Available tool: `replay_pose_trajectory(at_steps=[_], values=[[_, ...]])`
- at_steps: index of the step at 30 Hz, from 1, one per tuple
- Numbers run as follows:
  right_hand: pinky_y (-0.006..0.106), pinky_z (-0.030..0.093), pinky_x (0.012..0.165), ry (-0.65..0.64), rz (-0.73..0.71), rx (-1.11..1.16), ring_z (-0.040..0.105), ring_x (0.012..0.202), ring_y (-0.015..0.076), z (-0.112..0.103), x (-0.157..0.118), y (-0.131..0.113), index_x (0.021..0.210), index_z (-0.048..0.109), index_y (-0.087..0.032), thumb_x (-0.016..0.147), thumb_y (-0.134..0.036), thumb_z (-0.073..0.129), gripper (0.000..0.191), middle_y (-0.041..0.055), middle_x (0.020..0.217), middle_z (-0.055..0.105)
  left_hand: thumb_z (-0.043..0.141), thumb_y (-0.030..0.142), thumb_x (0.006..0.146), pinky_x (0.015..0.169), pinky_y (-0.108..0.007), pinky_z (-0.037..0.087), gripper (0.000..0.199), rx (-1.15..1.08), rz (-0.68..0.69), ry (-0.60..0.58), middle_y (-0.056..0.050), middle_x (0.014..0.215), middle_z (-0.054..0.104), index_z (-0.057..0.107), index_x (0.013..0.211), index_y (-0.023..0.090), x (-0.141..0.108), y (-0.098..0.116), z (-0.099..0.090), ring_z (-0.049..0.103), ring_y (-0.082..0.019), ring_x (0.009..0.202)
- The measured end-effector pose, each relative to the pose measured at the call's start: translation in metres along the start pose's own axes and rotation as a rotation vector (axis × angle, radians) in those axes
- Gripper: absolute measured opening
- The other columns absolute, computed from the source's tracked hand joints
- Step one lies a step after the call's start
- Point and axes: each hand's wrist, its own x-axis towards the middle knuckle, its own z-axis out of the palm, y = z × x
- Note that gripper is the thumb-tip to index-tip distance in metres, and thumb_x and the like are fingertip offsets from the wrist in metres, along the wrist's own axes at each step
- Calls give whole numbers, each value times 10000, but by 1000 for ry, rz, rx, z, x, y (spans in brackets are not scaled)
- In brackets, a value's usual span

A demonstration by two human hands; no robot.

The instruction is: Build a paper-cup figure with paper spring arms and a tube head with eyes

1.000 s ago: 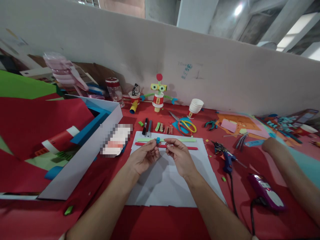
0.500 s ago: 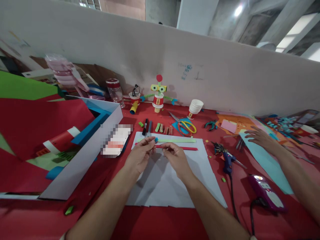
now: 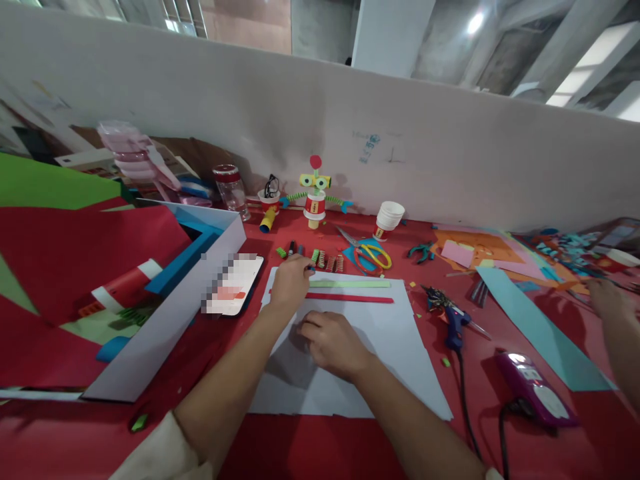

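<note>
My left hand (image 3: 290,285) is closed at the far left edge of the white paper sheet (image 3: 350,380). Its fingertips pinch a small blue folded paper piece (image 3: 311,268), partly hidden by the fingers. Right beside it are green folded paper strips (image 3: 315,256) and red folded paper strips (image 3: 335,263). My right hand (image 3: 336,341) hovers over or rests on the sheet with its fingers curled together; whatever they hold, if anything, is hidden. Beyond it lie a flat light-green paper strip (image 3: 355,285) and a flat red paper strip (image 3: 357,298).
A paper-cup figure (image 3: 315,205) stands by the wall. Scissors (image 3: 373,255), pliers (image 3: 421,251), a glue gun (image 3: 456,323) and its purple box (image 3: 537,390) lie rightward. To the left are a phone (image 3: 235,287) and white box (image 3: 175,320). A co-worker's hand (image 3: 607,300) is far right.
My left hand has moved away from me, taking the blue folded piece toward the row of strips. My right hand has drawn back nearer me. The co-worker's hand has shifted right, off the light-blue paper.
</note>
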Motion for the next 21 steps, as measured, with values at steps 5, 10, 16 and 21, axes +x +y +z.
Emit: replay_pose_trajectory(at_steps=[5,10,16,21], values=[[312,450,695,-28,-23,-82,615,753,191,-1,1,0,972,727,-167,862,-71,537,240,67,936,712,639,-11,742,917,-321,477,228,233,45,-91,-97,938,712,740,712,191,11,-3,8,669,-251,928],[309,448,694,-38,-28,-106,622,759,188,1,2,0,979,723,-173,875,-75,533,238,57,944,713,609,3,772,939,-348,498,237,441,102,-186,-127,1055,727,762,888,143,11,-6,6,684,-250,968],[292,464,711,-33,-9,-97,640,789,187,0,0,0,994,724,-180,852,-60,547,256,50,947,721,552,62,841,973,-321,495,321,561,114,-145,-94,1137,741,746,1069,176,11,-2,-14,684,-215,1033],[275,490,727,-2,40,-65,650,818,188,1,0,2,929,734,-183,839,-51,566,232,48,918,721,518,119,879,950,-319,504,335,624,29,-63,-101,1165,745,718,1144,163,2,3,-46,693,-223,1043]])
